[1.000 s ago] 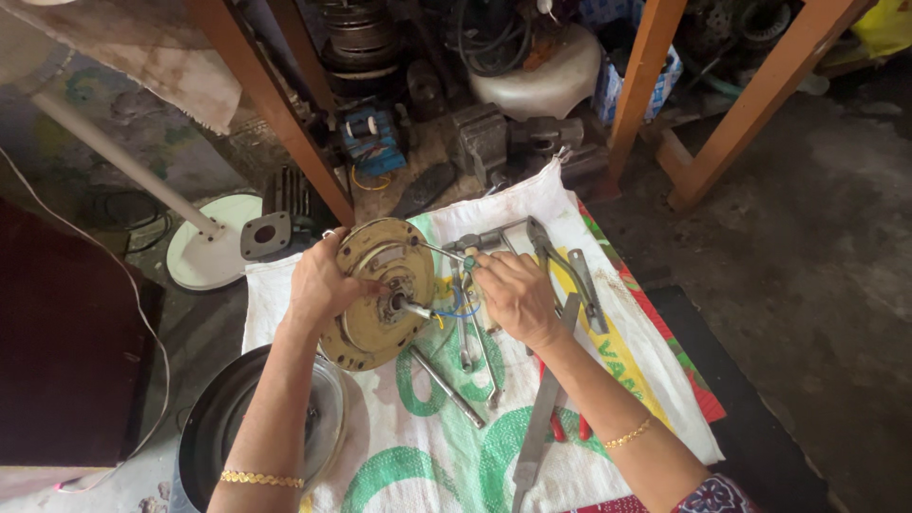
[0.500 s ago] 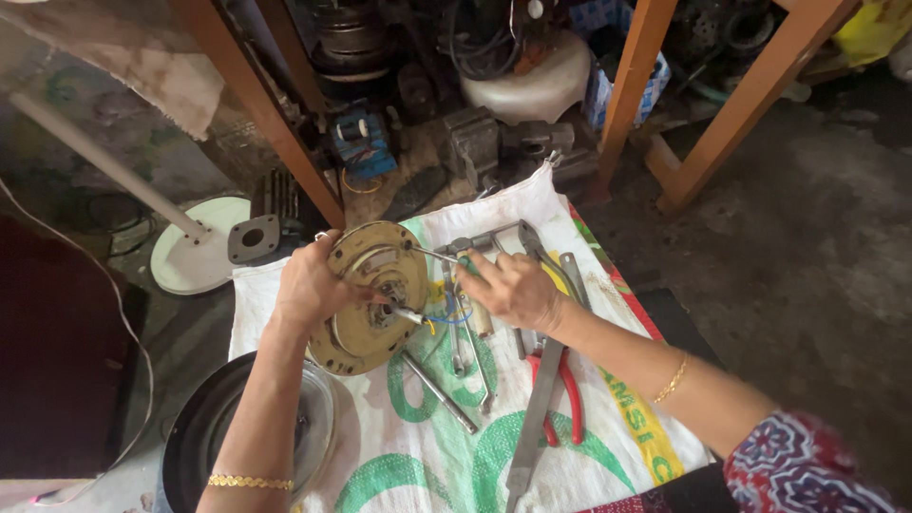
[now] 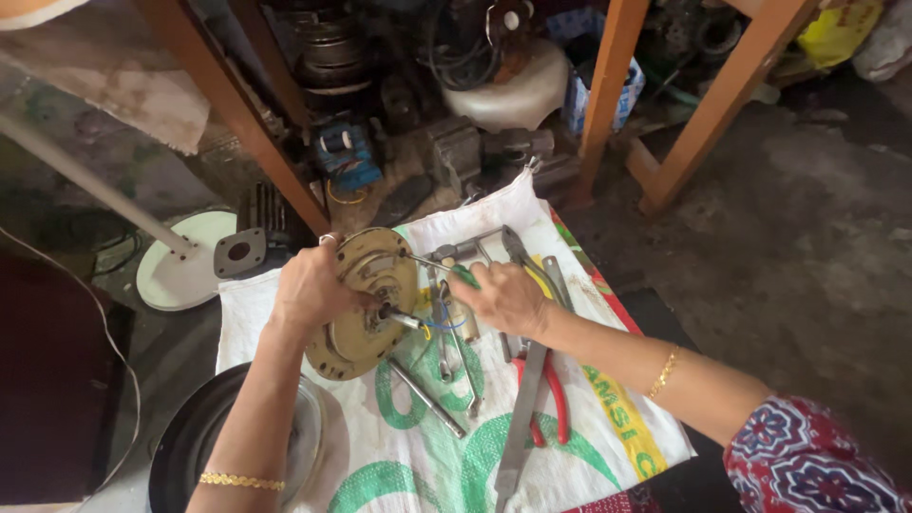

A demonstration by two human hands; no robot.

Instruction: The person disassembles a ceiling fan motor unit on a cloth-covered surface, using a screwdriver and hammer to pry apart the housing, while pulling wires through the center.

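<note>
Risk: left hand [image 3: 309, 290] grips the tilted motor cover [image 3: 366, 302] on edge; right hand [image 3: 503, 296] pinches a green-handled screwdriver [image 3: 439, 268]. Slippage could drop the cover onto loose tools [image 3: 446, 347].

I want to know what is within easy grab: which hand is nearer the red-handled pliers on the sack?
The right hand. It rests on the tools just above the red-handled pliers, while the left hand grips the round metal motor cover farther off to the left.
</note>
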